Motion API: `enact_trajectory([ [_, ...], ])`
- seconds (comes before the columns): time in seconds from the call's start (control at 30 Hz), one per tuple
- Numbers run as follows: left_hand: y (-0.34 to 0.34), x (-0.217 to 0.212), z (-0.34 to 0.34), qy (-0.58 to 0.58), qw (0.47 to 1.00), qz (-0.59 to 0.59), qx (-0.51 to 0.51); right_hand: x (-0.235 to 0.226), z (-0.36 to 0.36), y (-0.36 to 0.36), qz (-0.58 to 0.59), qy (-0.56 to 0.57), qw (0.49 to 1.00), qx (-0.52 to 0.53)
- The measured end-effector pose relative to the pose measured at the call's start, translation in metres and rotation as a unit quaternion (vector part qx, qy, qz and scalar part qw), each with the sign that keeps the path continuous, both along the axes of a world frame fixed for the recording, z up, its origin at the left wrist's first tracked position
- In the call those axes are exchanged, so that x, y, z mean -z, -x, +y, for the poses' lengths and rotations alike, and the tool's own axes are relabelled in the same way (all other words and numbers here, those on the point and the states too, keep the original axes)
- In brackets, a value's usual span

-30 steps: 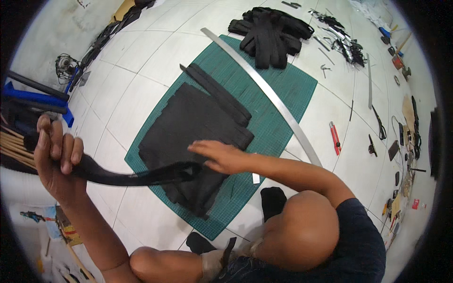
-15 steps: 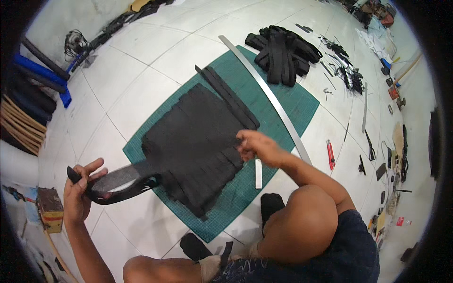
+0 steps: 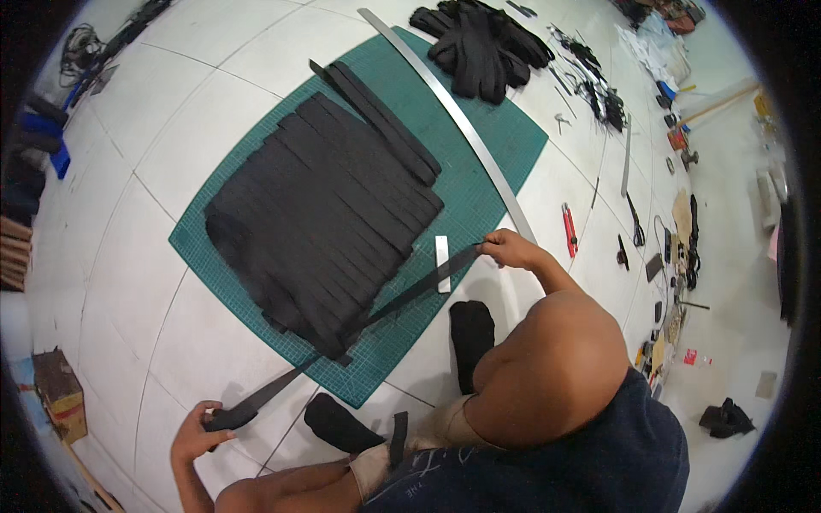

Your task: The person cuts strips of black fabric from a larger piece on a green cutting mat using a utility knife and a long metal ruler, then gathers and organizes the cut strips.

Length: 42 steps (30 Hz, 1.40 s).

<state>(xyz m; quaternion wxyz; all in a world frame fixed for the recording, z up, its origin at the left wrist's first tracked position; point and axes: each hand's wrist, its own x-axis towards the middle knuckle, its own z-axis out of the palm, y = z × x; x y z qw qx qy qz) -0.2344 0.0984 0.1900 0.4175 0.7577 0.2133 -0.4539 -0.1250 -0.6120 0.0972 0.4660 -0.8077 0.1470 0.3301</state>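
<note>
A long black fabric strip (image 3: 402, 299) stretches slantwise across the near edge of the green cutting mat (image 3: 368, 376). My right hand (image 3: 508, 249) pinches its far right end, past the mat's right edge. At lower left, my left hand (image 3: 197, 433) grips the other end, where the strip looks bunched or folded over. Under the strip's middle lies the corner of a wide layer of black strips (image 3: 325, 197), set side by side on the mat. Two or so separate black strips (image 3: 380, 120) rest along that layer's far right side. A short white ruler-like bar (image 3: 442, 263) lies partly beneath the strip.
A long metal ruler (image 3: 462, 120) crosses the mat's right part. Beyond it sits a pile of black strip bundles (image 3: 487, 51). A red utility knife (image 3: 569, 229) lies on the tiles at right, near black scraps (image 3: 599, 94). A cardboard box (image 3: 60, 393) stands at left.
The strip, looped at my left hand before, is now drawn out between both hands. My left hand moved down and right; my right hand came off the layer toward the mat's right edge. The view shifted.
</note>
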Motion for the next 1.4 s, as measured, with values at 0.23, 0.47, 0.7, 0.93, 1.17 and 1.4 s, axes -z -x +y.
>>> enact_trajectory([
  [0.23, 0.036, 0.127, 0.033, 0.008, 0.976, -0.16, -0.148, 0.004, -0.064, 0.047, -0.117, 0.278, 0.933, -0.197],
  [0.47, 0.035, 0.154, 0.034, -0.23, 0.83, -0.338, -0.378, -0.006, -0.081, 0.071, -0.055, 0.416, 0.883, -0.209],
  [0.7, 0.039, 0.126, 0.155, -0.436, 0.796, -0.31, -0.284, 0.012, 0.002, 0.042, -0.308, 0.371, 0.868, -0.115],
  [0.93, -0.067, 0.071, 0.09, -0.457, 0.802, -0.369, 0.106, 0.038, 0.078, 0.014, -0.232, 0.209, 0.941, -0.127],
  [1.17, -0.177, -0.007, -0.216, -0.191, 0.853, -0.351, 0.334, 0.025, -0.024, -0.059, -0.239, 0.269, 0.933, 0.015],
  [1.4, -0.187, 0.057, -0.382, -0.083, 0.834, -0.395, 0.376, 0.026, -0.075, -0.154, -0.326, 0.307, 0.892, -0.06],
])
